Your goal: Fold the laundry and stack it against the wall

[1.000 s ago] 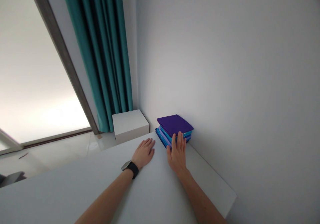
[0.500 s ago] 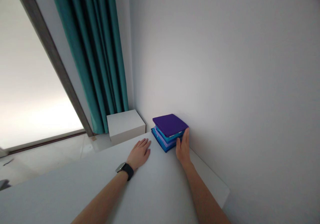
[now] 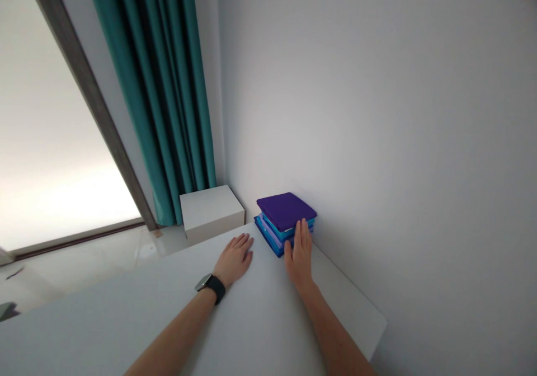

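A small stack of folded cloths (image 3: 282, 217), purple on top with blue and teal layers under it, sits at the far corner of a white table (image 3: 260, 320) against the wall. My right hand (image 3: 299, 254) lies flat with fingers stretched out, its fingertips against the stack's near side. My left hand (image 3: 235, 258), with a dark watch on the wrist, rests flat and open on the table just left of the stack, touching nothing else.
A white box-like cabinet (image 3: 211, 211) stands on the floor beyond the table's far edge. A teal curtain (image 3: 168, 96) hangs beside a large bright window (image 3: 50, 141). The grey wall (image 3: 377, 141) runs along the table's right side.
My right hand has shifted from the stack's right corner back to its near side. The left hand has stayed flat on the table.
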### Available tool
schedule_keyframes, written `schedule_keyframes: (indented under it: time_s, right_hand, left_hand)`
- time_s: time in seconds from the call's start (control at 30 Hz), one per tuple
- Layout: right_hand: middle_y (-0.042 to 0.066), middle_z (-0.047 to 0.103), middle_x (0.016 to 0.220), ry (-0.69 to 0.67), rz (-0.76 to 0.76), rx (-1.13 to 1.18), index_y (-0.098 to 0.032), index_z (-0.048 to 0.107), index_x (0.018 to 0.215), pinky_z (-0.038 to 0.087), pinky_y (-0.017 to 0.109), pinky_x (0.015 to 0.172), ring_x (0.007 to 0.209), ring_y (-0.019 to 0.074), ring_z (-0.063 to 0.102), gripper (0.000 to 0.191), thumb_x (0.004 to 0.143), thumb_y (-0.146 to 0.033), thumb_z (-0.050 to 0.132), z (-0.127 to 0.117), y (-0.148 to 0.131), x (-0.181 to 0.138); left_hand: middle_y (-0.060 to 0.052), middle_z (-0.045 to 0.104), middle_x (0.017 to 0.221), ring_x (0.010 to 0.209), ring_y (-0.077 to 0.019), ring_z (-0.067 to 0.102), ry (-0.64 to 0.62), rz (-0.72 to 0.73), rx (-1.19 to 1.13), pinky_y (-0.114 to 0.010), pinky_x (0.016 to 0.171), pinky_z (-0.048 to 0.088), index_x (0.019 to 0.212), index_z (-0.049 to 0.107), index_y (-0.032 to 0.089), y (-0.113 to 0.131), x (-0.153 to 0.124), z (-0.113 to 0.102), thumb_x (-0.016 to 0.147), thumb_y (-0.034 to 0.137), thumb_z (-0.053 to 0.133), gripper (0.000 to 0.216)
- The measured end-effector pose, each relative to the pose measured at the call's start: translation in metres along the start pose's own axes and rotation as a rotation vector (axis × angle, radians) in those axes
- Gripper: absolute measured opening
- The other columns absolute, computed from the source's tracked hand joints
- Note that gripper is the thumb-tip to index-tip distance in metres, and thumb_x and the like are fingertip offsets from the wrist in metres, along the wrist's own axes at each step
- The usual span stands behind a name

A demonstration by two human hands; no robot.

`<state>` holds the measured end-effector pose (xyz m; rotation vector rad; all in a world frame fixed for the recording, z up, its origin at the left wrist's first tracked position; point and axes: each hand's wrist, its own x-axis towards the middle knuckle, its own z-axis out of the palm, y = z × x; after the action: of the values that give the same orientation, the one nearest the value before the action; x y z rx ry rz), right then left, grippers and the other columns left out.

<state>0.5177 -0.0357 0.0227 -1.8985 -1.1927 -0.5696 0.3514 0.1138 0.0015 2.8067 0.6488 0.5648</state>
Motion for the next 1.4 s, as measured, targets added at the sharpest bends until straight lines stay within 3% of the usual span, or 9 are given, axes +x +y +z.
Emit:
schedule_keyframes:
  time_s: [0.2, 0.37, 0.7, 0.83, 1.03, 1.4]
  right_hand:
    - [0.014, 0.02, 0.156, 0.043, -0.021, 0.046, -0.02, 0.008, 0.153, 0.029, 0.056, 0.111, 0.144, 0.0266, 0.018, 0.062, 0.096, -0.021, 0.032, -0.003, -0.003, -0.005]
    - [0.015, 0.026, 0.153, 0.097, -0.065, 0.065, -0.02, 0.014, 0.152, 0.032, 0.058, 0.109, 0.142, 0.0272, 0.023, 0.06, 0.095, -0.019, 0.032, -0.009, -0.005, -0.011]
    - [0.015, 0.029, 0.151, 0.066, -0.149, 0.159, -0.021, 0.019, 0.15, 0.034, 0.058, 0.107, 0.14, 0.0276, 0.026, 0.059, 0.093, -0.014, 0.032, -0.008, -0.051, -0.034]
    - [0.015, 0.032, 0.149, 0.017, -0.176, 0.215, -0.02, 0.018, 0.15, 0.035, 0.056, 0.107, 0.139, 0.026, 0.029, 0.06, 0.092, -0.013, 0.032, 0.001, -0.069, -0.048]
    - [0.013, 0.039, 0.147, -0.085, -0.264, 0.255, -0.021, 0.017, 0.151, 0.038, 0.051, 0.107, 0.138, 0.0228, 0.033, 0.063, 0.09, -0.011, 0.033, 0.012, -0.093, -0.068]
    - [0.011, 0.038, 0.148, -0.203, -0.32, 0.329, -0.021, 0.015, 0.151, 0.04, 0.05, 0.108, 0.138, 0.0217, 0.033, 0.067, 0.088, -0.008, 0.034, 0.022, -0.15, -0.091]
  left_hand:
    - [-0.01, 0.058, 0.134, 0.127, -0.0231, 0.05, 0.062, 0.012, -0.074, -0.043, 0.111, 0.034, 0.126, 0.059, 0.017, 0.003, -0.005, -0.001, 0.092, 0.024, 0.041, 0.039]
    - [-0.009, 0.068, 0.11, 0.105, -0.0225, 0.06, 0.134, -0.047, -0.167, -0.039, 0.095, 0.047, 0.109, 0.063, 0.019, 0.011, -0.016, -0.015, 0.09, 0.018, 0.04, 0.03]
    - [-0.005, 0.063, 0.091, 0.09, -0.0218, 0.06, 0.257, -0.057, -0.275, -0.038, 0.084, 0.046, 0.094, 0.052, 0.021, 0.037, -0.04, -0.046, 0.088, 0.02, 0.043, 0.011]
    - [-0.005, 0.063, 0.092, 0.09, -0.0211, 0.059, 0.241, -0.061, -0.3, -0.037, 0.085, 0.046, 0.099, 0.054, 0.021, 0.037, -0.067, -0.051, 0.089, 0.02, 0.042, 0.015]
    - [-0.007, 0.064, 0.093, 0.09, -0.0223, 0.058, 0.178, -0.13, -0.223, -0.038, 0.083, 0.046, 0.093, 0.058, 0.02, 0.015, -0.117, -0.054, 0.087, 0.015, 0.041, 0.018]
    - [-0.007, 0.064, 0.092, 0.09, -0.0216, 0.058, 0.213, -0.215, -0.238, -0.037, 0.084, 0.047, 0.095, 0.058, 0.02, -0.006, -0.177, -0.084, 0.088, 0.016, 0.042, 0.017]
